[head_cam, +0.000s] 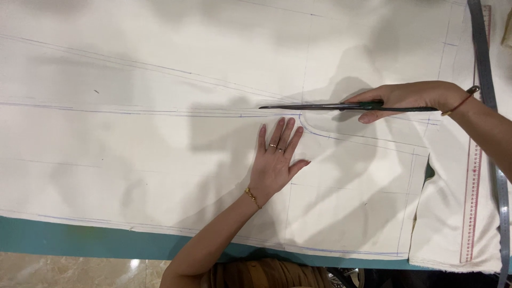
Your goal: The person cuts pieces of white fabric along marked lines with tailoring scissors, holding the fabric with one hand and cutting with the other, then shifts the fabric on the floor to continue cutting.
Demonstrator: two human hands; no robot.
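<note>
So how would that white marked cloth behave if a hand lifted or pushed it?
The white cloth is probably floppy: it lies flat and its cut edge droops over the teal table. It likely slides or bunches when pushed, which may be why the left hand presses it flat beside the scissors.

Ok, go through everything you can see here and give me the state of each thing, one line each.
Left hand: open, flat, palm down on the cloth.
Right hand: closed around the scissors' handles.
Scissors: held level, blades nearly shut, tips at the drawn lines.
White cloth: spread flat, marked with blue lines, cut apart at the right.
Ruler: lying flat on the cloth's right piece.
Teal table: mostly covered by cloth.
</note>
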